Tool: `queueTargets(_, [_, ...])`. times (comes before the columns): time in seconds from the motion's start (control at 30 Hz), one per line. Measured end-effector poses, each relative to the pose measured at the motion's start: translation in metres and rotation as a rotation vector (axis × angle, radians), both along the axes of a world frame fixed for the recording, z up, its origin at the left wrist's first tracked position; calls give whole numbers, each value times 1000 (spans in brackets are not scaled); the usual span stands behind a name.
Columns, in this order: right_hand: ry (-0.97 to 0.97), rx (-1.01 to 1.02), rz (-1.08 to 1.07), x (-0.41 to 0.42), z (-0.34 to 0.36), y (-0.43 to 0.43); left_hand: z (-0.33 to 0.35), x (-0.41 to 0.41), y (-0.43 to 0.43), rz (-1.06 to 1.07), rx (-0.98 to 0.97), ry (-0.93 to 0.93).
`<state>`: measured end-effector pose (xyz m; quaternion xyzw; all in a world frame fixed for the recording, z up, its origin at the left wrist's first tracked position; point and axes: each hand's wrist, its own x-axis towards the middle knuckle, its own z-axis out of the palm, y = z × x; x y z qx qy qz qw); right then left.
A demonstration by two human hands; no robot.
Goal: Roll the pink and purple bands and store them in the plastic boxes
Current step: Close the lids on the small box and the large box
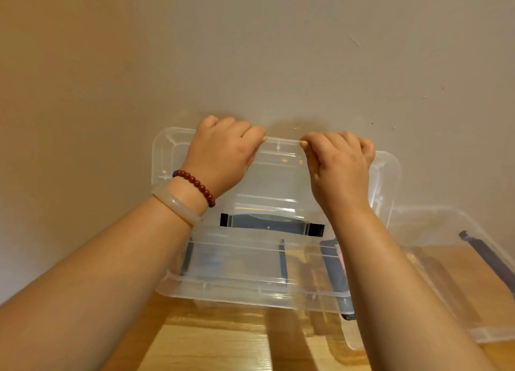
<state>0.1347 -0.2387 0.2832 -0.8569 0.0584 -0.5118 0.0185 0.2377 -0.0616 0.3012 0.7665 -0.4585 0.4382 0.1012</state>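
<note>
A clear plastic box [237,290] stands on the wooden table against the wall. Its clear lid [278,175], with a dark grey handle [271,225], lies over it. My left hand [223,156] grips the lid's far edge, fingers curled over it. My right hand [341,167] grips the same edge further right. A small pinkish patch [341,257] shows through the plastic beside my right forearm; I cannot tell what it is. No rolled band is plainly visible.
A second clear plastic box [434,225] with a dark clip [485,255] stands to the right, touching the first. The beige wall [250,50] rises just behind both boxes. Wooden tabletop [223,340] shows in front.
</note>
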Motion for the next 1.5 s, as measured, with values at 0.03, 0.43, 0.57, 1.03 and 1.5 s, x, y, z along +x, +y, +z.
queueTargets(0.03, [1,-12,-4,2,3,2,2,2,2,-5,-9,2])
queueTargets(0.43, [36,-47,-53,-13,9,-28,-2,-9,-31,-57,-30,94])
queueTargets(0.57, [38,-49,-24,-25,7,-57,-1,-27,-58,-4,17,84])
queueTargets(1.03, [-29,-48,91,-40,22,-155,21,-68,-146,125,58,32])
queueTargets(1.5, [-4,-35,-66,-54,31,-163,27,-61,-181,-10,38,4])
